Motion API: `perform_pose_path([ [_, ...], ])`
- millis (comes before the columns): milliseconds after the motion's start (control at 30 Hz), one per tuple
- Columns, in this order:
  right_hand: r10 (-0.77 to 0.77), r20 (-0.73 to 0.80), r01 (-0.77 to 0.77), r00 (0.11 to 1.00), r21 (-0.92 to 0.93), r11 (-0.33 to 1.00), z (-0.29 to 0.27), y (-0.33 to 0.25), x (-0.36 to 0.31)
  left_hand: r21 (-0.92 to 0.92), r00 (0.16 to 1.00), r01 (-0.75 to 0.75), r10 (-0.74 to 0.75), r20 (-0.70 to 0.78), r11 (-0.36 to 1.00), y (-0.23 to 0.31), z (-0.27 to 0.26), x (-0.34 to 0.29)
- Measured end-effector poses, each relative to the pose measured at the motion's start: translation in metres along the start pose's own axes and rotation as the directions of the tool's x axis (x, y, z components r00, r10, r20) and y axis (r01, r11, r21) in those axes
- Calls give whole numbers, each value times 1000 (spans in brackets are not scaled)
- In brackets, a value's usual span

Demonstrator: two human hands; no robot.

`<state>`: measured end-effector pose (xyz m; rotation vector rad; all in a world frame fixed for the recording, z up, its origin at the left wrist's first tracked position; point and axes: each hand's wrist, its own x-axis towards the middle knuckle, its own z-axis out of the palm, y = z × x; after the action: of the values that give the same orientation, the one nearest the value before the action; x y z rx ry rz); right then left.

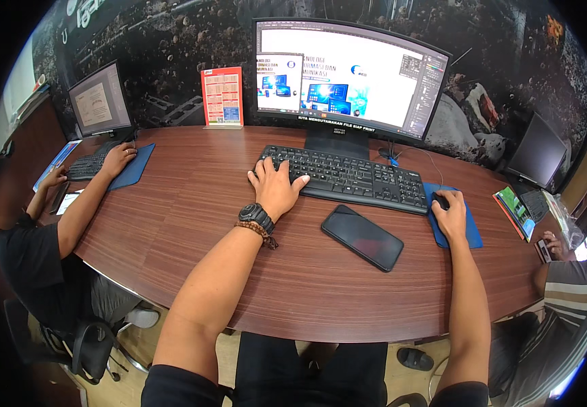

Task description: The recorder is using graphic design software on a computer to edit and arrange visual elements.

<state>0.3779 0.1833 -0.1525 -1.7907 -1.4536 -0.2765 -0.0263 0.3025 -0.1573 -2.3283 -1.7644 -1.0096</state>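
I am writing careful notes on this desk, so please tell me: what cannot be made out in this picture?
- Head view: the mouse, mostly hidden under the right hand.
- Head view: some left-end keys of the keyboard, covered by the left hand.
- Head view: fine print on the red-edged card, too small.
- Head view: the striped-sleeved co-worker, partly cut off by the dark right rim.
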Motion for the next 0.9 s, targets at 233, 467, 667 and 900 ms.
perform_pose_path([
  [233, -7, -21, 7, 1000, 16, 1000, 0, 2, 0, -5, 1000, 12, -12, 22, 1000, 3, -2, 0],
  [467, 19, -6, -19, 1000, 21, 1000, -1, -2, 0, -7, 999, 22, -22, 41, 1000, 3, -4, -1],
  [667, 3, -6, -3, 1000, 14, 1000, 1, 5, 1, -16, 999, 10, -9, 31, 1000, 4, -3, 0],
  [900, 67, 5, -67, 998, -5, 998, -3, -8, -1, 68, 989, -17, 7, 145, 998, 14, -13, 6],
])
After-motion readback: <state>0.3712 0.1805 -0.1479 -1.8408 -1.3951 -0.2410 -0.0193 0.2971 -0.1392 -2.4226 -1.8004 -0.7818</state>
